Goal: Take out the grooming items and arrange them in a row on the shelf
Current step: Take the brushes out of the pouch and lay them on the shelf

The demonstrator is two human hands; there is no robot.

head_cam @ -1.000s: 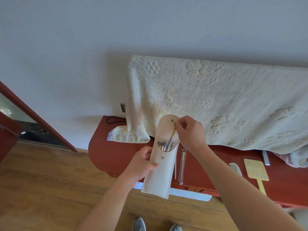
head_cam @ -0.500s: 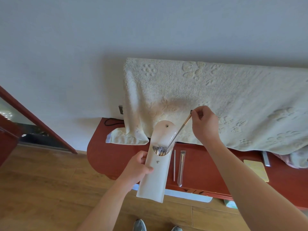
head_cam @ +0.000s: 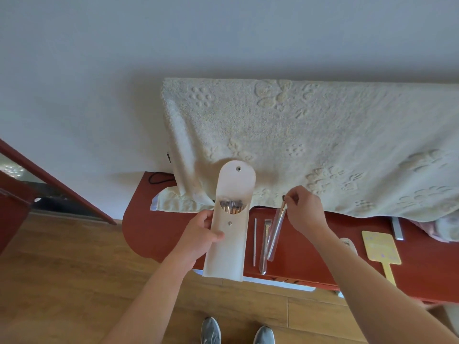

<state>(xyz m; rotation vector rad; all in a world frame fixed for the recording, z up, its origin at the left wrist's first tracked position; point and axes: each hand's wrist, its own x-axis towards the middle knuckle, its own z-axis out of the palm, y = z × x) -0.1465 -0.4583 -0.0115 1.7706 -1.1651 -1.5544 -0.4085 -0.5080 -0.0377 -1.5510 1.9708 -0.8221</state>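
Red shelf (head_cam: pixel 310 254) under a draped towel (head_cam: pixel 310 145): third brush going down.
Right hand (head_cam: pixel 304 211) pinches a sleeved makeup brush (head_cam: pixel 277 232) beside two laid items; left hand (head_cam: pixel 201 235) grips the open pouch (head_cam: pixel 229 234). Next: release it parallel.

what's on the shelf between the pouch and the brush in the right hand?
Head view: a thin white stick, then a sleeved brush, lying on the shelf between pouch and held brush.

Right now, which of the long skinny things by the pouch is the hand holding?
The brush in the clear sleeve, farthest right of the three. The right hand pinches its top end. The thin white stick and the other sleeved brush lie untouched on the red shelf.
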